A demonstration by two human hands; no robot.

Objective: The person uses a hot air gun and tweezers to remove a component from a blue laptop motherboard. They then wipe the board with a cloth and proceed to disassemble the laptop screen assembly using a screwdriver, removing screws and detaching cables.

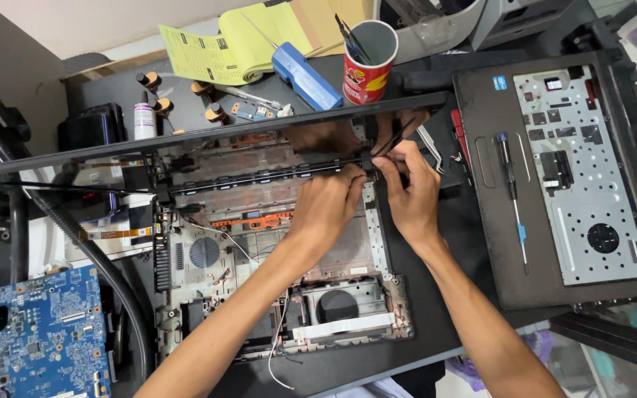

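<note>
An opened laptop base (274,295) lies on the dark desk with its screen lid (208,136) standing up, seen edge-on. My left hand (327,203) rests at the hinge edge, fingers pinched on the thin black strip (259,177) along the lid's lower edge. My right hand (407,184) is right beside it, fingertips pinching the same strip's right end near the hinge. Both hands are reflected in the glossy screen.
A removed palmrest cover (562,184) lies upside down at right with a blue screwdriver (512,191) on it. A blue motherboard (31,332) sits bottom left. A red cup of tools (366,63), yellow papers (230,48), small bottles (145,118) and tweezers (429,147) stand behind.
</note>
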